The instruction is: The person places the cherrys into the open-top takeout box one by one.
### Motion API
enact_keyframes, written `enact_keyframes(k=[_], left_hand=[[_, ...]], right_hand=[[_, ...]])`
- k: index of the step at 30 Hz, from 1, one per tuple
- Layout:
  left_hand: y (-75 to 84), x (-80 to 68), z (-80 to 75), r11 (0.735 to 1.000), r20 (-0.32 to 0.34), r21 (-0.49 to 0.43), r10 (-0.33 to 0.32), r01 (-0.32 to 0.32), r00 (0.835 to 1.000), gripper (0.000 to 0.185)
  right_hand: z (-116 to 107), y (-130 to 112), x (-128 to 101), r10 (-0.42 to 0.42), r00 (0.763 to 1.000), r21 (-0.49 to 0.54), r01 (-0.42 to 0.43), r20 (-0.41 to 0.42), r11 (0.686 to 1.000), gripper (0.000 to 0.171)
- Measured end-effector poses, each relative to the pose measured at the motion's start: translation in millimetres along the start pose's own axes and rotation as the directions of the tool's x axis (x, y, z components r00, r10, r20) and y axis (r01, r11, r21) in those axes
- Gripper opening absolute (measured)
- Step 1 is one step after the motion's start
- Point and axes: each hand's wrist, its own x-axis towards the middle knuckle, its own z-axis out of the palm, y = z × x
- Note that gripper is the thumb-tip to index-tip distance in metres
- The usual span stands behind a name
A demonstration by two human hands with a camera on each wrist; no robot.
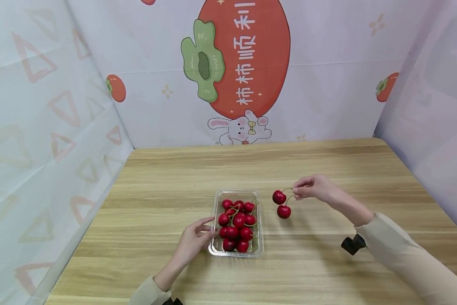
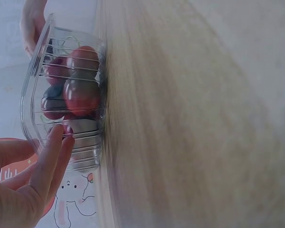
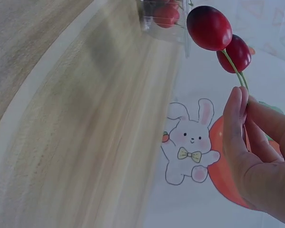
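Note:
In the head view, a clear plastic box (image 1: 260,250) filled with red cherries (image 1: 239,220) stands on the wooden table. At its left side is my left hand (image 1: 193,240), fingers fairly straight and touching the wall and rim. The left wrist view shows those fingertips (image 2: 57,133) against the ribbed plastic. To the right of the box, my right hand (image 1: 315,189) pinches the green stems (image 3: 237,71) of two cherries between thumb and fingers. One dark red cherry (image 1: 279,197) hangs a little above the other cherry (image 1: 283,211), both over the table.
The table (image 1: 167,169) has light wood grain. Behind it hangs a white cloth (image 1: 319,101) printed with a persimmon and a rabbit, and more cloth covers the left (image 1: 49,140) and right sides.

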Motion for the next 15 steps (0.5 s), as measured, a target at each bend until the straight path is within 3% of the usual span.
enact_keyframes(k=[15], left_hand=[[1.3, -0.8, 1.3, 1.0, -0.006, -0.018, 0.013, -0.014, 1.0, 0.04]], right_hand=[[25, -23, 30, 0.008, 1.0, 0.097, -0.009, 0.011, 0.995, 0.03]])
